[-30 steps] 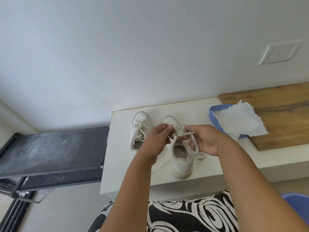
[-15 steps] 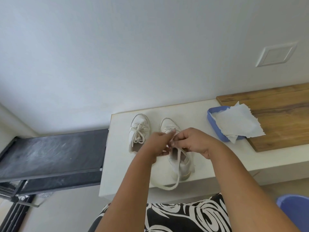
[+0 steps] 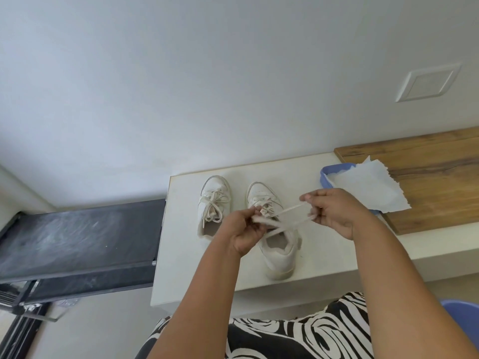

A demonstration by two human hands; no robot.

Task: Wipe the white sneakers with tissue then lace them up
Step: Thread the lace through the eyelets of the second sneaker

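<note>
Now both hands hover over the right sneaker, which sits on the white bench with its toe pointing away from the person. The left hand pinches one end of the lace tight in its fingers. The right hand pinches the other part, out to the side. The lace stretches across between them, just above the shoe's open top. The left sneaker sits beside it, already tied in a bow. The tissue lies off to the right.
</note>
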